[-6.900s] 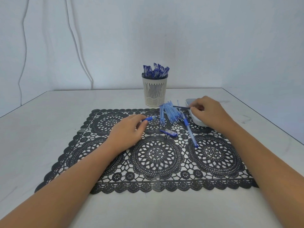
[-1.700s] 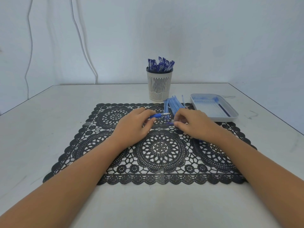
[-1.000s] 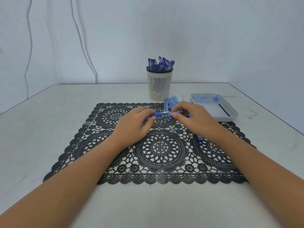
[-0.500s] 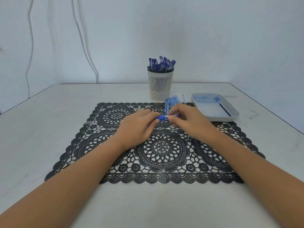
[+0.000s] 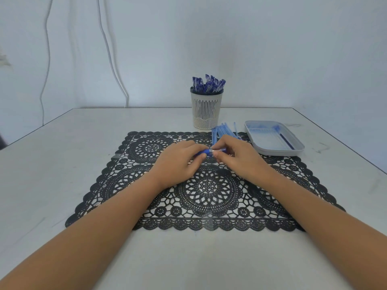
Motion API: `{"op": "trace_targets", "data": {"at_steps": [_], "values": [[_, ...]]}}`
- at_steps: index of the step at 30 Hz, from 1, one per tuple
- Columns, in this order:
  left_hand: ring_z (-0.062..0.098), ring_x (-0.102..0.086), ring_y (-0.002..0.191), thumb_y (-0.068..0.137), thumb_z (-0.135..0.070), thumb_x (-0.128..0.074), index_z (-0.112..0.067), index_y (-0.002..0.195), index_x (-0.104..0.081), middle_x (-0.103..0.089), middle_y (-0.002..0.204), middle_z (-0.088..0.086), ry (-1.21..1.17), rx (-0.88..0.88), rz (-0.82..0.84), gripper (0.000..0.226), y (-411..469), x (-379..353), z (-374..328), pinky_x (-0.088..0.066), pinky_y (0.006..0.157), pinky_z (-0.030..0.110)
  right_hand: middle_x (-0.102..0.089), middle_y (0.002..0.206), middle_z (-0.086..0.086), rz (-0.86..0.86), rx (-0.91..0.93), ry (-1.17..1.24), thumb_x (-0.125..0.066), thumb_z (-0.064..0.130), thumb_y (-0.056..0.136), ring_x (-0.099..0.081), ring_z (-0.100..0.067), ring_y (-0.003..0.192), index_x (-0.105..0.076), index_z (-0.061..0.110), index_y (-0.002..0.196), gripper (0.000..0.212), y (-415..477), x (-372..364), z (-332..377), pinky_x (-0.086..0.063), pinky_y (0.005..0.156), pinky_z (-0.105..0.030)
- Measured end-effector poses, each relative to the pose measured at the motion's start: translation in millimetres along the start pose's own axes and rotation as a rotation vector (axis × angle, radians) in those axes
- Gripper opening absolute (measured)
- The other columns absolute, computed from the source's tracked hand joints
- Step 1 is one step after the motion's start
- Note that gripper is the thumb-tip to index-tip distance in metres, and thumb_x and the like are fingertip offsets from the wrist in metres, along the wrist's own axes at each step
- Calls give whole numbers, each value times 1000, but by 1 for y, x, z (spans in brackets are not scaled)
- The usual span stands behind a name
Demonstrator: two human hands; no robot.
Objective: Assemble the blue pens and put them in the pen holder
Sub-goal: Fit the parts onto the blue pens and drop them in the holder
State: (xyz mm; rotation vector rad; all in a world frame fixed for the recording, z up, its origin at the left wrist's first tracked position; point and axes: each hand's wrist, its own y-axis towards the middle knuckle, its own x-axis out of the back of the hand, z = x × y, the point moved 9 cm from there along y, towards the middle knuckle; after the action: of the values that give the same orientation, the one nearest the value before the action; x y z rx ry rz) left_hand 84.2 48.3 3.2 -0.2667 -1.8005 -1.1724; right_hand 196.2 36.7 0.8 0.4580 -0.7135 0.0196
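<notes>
On my remote feed, the right hand (image 5: 238, 160) has lifted off the mat to meet the left hand (image 5: 178, 162). The fingers of both pinch one blue pen (image 5: 211, 151), opaque grip to the left and clear barrel to the right, above the black lace mat (image 5: 209, 189). I judge its parts are being joined, with the holder next. Behind stand the slatted white pen holder (image 5: 206, 109), crowded with capped pens, some loose translucent barrels (image 5: 222, 130) and a shallow grey tray (image 5: 278, 152).

Plain room: bare wall (image 5: 272, 49), white table (image 5: 52, 164), lace placemat (image 5: 207, 189).
</notes>
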Motion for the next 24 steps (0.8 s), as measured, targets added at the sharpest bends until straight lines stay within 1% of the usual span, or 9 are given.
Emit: {"op": "trace_targets", "data": {"at_steps": [3,7,9,11,13,17,18,21,24], "values": [[11,-58,78,90,-40,-41,-19,107,-64,-65,88,-7,104,-22,20,35,0,-2,-2,-35,71,28,-64,87,5,-5,-12,-66,-57,25,90,-56,-5,74,-60,23,101,11,-1,-5,0,-40,67,-10],[16,-58,87,92,-29,-52,-16,105,-64,-65,95,-2,121,99,-19,22,0,5,13,-38,80,33,-60,97,5,-65,-72,-125,-52,26,93,-54,1,81,-54,18,118,27,-3,0,-7,-38,68,-1],[18,-55,87,91,-25,-56,-12,103,-66,-63,95,2,75,196,-109,21,5,20,25,-42,80,36,-59,111,-1,-51,-83,-246,-48,26,95,-53,-7,95,-54,14,122,31,-4,0,-12,-38,81,-8],[18,-53,85,90,-25,-57,-14,104,-67,-60,92,1,-21,318,-227,21,13,41,38,-41,79,35,-54,122,-3,18,-69,-389,-44,28,96,-49,-12,110,-53,13,125,34,-5,-9,-15,-37,95,-22],[15,-51,83,90,-26,-56,-17,105,-66,-58,91,-4,-134,423,-291,20,26,60,49,-39,78,30,-50,129,-1,93,-24,-501,-40,29,97,-44,-13,118,-51,14,129,37,-6,-20,-13,-33,99,-24],[11,-53,77,89,-25,-57,-20,101,-64,-61,85,-4,-298,531,-397,16,78,96,70,-38,69,18,-46,136,2,131,0,-519,-37,30,98,-42,-11,121,-47,15,134,40,-5,-23,-13,-30,102,-21],[12,-55,77,87,-24,-57,-20,97,-63,-63,84,-2,-342,552,-443,12,93,105,79,-41,70,19,-45,136,2,135,-1,-513,-37,31,98,-42,-11,121,-47,15,134,40,-5,-23,-13,-30,102,-21],[17,-60,76,83,-22,-57,-21,85,-58,-66,85,3,-447,602,-562,3,137,127,104,-50,78,32,-45,135,3,141,6,-501,-37,32,98,-43,-10,120,-46,16,134,41,-5,-23,-12,-32,103,-21],[21,-64,88,84,-21,-55,-17,87,-56,-67,92,6,-427,611,-597,5,173,131,118,-52,82,38,-45,135,3,130,14,-496,-37,32,98,-43,-10,120,-46,16,134,41,-4,-22,-11,-33,104,-23]]}}
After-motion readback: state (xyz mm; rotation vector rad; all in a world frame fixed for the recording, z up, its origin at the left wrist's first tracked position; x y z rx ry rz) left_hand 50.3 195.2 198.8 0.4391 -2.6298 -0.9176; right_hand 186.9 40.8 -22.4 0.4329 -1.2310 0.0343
